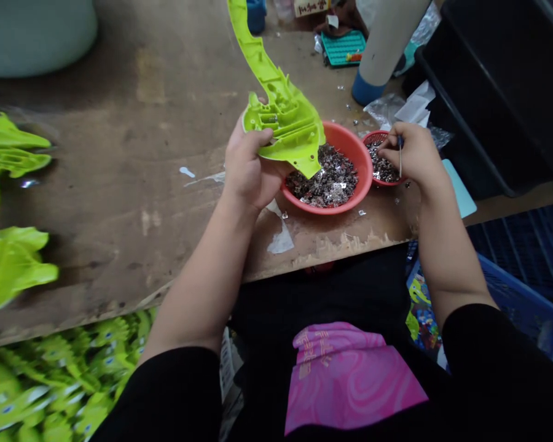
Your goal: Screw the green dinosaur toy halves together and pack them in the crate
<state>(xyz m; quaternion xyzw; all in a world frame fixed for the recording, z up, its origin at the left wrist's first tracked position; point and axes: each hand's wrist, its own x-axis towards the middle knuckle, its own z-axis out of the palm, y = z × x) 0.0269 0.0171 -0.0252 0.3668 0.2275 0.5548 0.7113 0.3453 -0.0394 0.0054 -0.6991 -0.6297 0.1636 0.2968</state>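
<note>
My left hand (pixel 249 169) is closed around a lime-green plastic shell part (pixel 283 110), held above the wooden table with its long neck pointing up and away. My right hand (pixel 412 153) pinches a thin metal tool (pixel 400 156) over a small red basket (pixel 381 166) of tiny metal pieces. Between the hands sits a larger red bowl (pixel 350 190) filled with small shiny metal parts.
More lime-green shell parts (pixel 9 245) lie at the table's left edge and in a heap below (pixel 59 380). A white and blue cylinder (pixel 382 49), a teal tray (pixel 343 48), a black bin (pixel 507 92) and a blue crate (pixel 525 270) surround the right side.
</note>
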